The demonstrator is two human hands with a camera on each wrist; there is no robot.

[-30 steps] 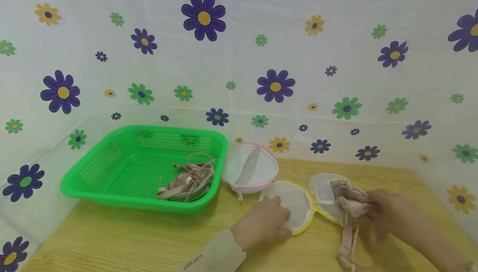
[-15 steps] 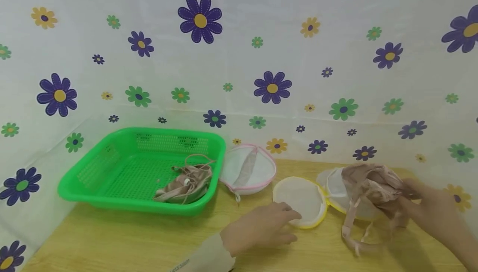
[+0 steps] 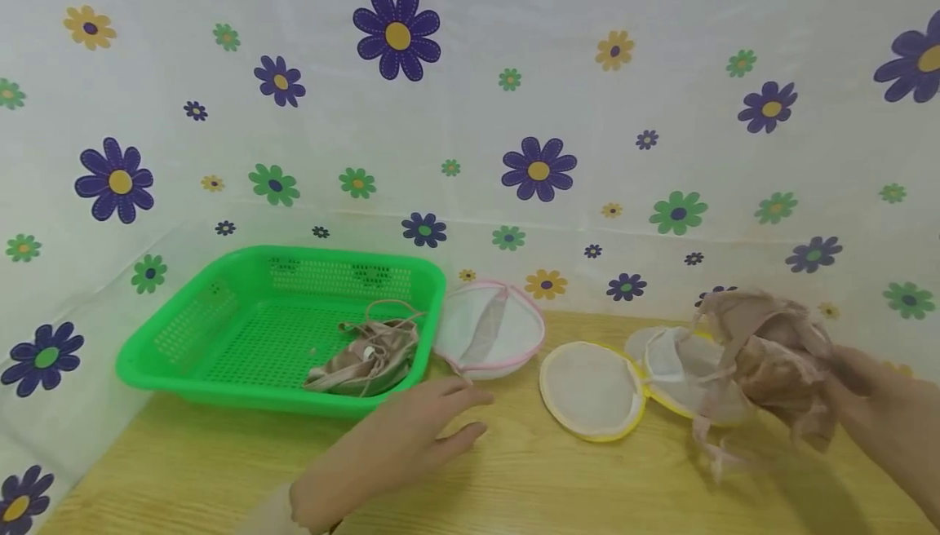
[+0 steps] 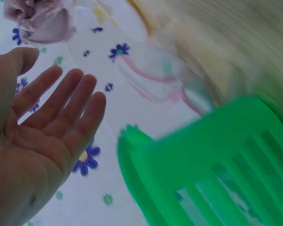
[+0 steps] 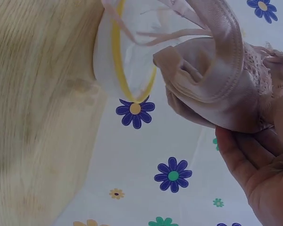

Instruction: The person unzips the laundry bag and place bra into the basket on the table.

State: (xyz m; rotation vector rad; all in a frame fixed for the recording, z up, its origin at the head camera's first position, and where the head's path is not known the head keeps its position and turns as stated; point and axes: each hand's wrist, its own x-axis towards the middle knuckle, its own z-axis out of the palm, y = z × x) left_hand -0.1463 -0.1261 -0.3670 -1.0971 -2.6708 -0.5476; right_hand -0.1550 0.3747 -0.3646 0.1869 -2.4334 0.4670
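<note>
My right hand (image 3: pixel 877 408) holds a crumpled dusty-pink bra (image 3: pixel 782 355) at the right, its straps dangling. The right wrist view shows the lace edge and a folded cup of the bra (image 5: pixel 203 80) in my fingers. Behind and beside it lies a mesh wash bag with yellow trim (image 3: pixel 593 392), spread open in two halves on the table. My left hand (image 3: pixel 396 441) hovers empty in front of the green basket's right corner, fingers loosely extended. Inside the green plastic basket (image 3: pixel 198 400) rests another dusty-pink garment with thin straps (image 3: pixel 370 355).
A white mesh wash bag with pink trim (image 3: pixel 507 331) stands between the basket and the yellow-trimmed bag. All of this is on a wooden table (image 3: pixel 529 478). A flower-print sheet (image 3: pixel 455 111) hangs behind and at both sides.
My left hand has let go of the yellow-trimmed bag and moved left toward the basket. My right hand has raised the bra and shifted it rightward, off the bag's right half.
</note>
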